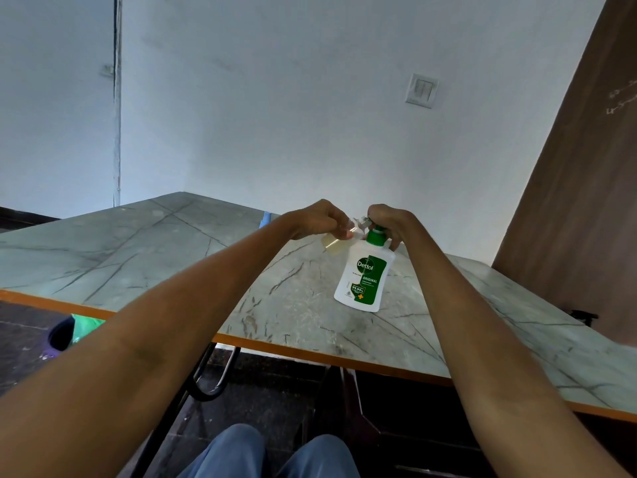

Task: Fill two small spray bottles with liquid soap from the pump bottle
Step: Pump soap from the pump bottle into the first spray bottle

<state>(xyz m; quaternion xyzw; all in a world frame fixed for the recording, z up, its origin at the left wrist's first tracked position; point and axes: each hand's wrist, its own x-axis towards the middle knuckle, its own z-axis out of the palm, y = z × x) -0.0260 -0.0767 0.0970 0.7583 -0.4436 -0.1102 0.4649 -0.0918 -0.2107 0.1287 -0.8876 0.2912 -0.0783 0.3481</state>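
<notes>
White plastic pump bottle (pixel 365 276) with a green label and green pump collar stands on the grey marble-patterned table (pixel 172 257), near its far edge. Right hand (pixel 387 222) curls over the pump head, while left hand (pixel 319 220) pinches a small clear spray bottle (pixel 332 243) holding yellowish liquid, tilted just beside the pump's nozzle.

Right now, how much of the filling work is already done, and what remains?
In hand: the left hand holds a small spray bottle tilted at the nozzle, while the right hand is on the pump of the soap bottle. Yellowish liquid already sits in the small bottle's bottom. Left: finishing this fill. A second spray bottle is not visible, so its state cannot be judged.
</notes>
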